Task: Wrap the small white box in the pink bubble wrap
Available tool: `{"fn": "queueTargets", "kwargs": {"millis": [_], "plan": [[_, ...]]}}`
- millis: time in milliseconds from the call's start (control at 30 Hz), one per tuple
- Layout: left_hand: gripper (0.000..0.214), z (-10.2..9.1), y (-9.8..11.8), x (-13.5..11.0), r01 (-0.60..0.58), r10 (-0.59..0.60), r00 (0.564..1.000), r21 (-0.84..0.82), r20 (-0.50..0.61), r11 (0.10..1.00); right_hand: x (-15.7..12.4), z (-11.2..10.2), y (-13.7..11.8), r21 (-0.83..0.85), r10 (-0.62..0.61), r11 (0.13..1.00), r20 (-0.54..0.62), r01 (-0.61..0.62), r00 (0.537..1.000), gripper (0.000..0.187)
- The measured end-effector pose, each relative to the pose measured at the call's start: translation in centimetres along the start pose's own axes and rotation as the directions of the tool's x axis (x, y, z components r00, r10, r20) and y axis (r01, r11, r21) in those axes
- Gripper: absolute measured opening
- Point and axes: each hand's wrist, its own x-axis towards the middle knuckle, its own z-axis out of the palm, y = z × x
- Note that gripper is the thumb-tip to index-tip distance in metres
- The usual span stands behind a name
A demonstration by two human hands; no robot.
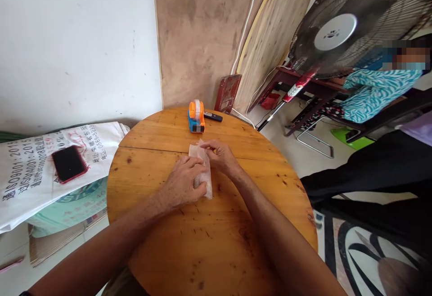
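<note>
A narrow packet of whitish, see-through bubble wrap point(202, 177) lies on the round wooden table point(151, 152) in front of me. My left hand point(185, 178) grips it from the left, with curled fingers across its top and the thumb along its lower end. At the packet's far right edge, my right hand point(221, 155) has its thumb and index finger pinched on the wrap. Whatever is inside the wrap cannot be made out. Just beyond stands an orange and blue tape dispenser point(196, 117) with a roll of clear tape, touched by neither hand.
A black pen-like object point(212, 116) lies beside the dispenser. At left, a phone point(69, 164) rests on a white printed sack point(104, 141). A standing fan point(337, 30) is at right, with a seated person point(371, 91) behind it and another person's dark-clad leg point(357, 174) nearer.
</note>
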Motion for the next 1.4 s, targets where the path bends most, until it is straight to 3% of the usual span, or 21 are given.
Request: {"fn": "queueTargets", "kwargs": {"millis": [133, 267, 367, 567, 733, 833, 967, 1067, 1167, 1267, 1400], "plan": [[0.033, 0.3, -0.1, -0.1, 0.019, -0.018, 1.0, 0.003, -0.025, 1.0, 1.3, -0.5, 0.4, 0.105, 0.078, 0.992, -0.118, -0.066, 0.99, 0.033], [0.036, 0.6, -0.2, -0.3, 0.015, -0.015, 0.999, 0.004, -0.05, 1.0, 2.6, -0.8, 1.0, 0.251, 0.157, 0.955, 0.029, -0.16, 0.987, 0.045], [0.035, 0.8, -0.2, -0.4, 0.018, -0.019, 0.998, -0.002, -0.058, 1.0, 2.9, -1.2, 1.1, 0.283, 0.14, 0.946, 0.085, -0.159, 0.986, 0.042], [0.036, 0.9, -0.2, -0.3, 0.013, -0.013, 0.999, 0.016, -0.044, 1.0, 2.5, -2.7, 0.7, 0.294, 0.085, 0.947, 0.165, -0.131, 0.983, 0.016], [0.034, 0.7, 0.0, -0.2, 0.017, -0.016, 0.999, 0.032, -0.027, 0.999, 2.6, -3.6, 0.5, 0.24, -0.024, 0.97, 0.257, -0.04, 0.966, 0.013], [0.034, 0.7, 0.1, -0.2, 0.012, -0.011, 1.0, 0.037, -0.02, 0.999, 3.6, -3.9, 0.4, 0.21, -0.094, 0.978, 0.359, 0.018, 0.929, 0.016], [0.036, 0.8, 0.2, -0.1, 0.024, -0.024, 1.0, 0.047, -0.011, 0.999, 5.7, -3.4, 0.3, 0.158, -0.129, 0.986, 0.493, 0.057, 0.86, 0.026], [0.036, 0.7, 0.2, -0.1, 0.021, -0.021, 1.0, 0.049, -0.003, 0.999, 6.8, -2.5, 0.5, 0.151, -0.131, 0.987, 0.53, 0.059, 0.838, 0.019], [0.036, 0.7, 0.3, -0.1, 0.019, -0.019, 1.0, 0.053, -0.006, 0.998, 7.2, -1.6, 0.7, 0.162, -0.114, 0.986, 0.532, 0.031, 0.839, 0.008], [0.035, 0.6, 0.4, -0.1, 0.018, -0.017, 1.0, 0.073, -0.02, 0.997, 7.1, -0.7, 1.1, 0.146, -0.075, 0.989, 0.52, -0.001, 0.851, 0.01], [0.032, 0.3, 0.6, -0.1, 0.01, -0.006, 0.999, 0.138, -0.032, 0.99, 6.6, 0.3, 1.7, 0.046, 0.031, 0.997, 0.447, -0.058, 0.894, 0.009]]}}
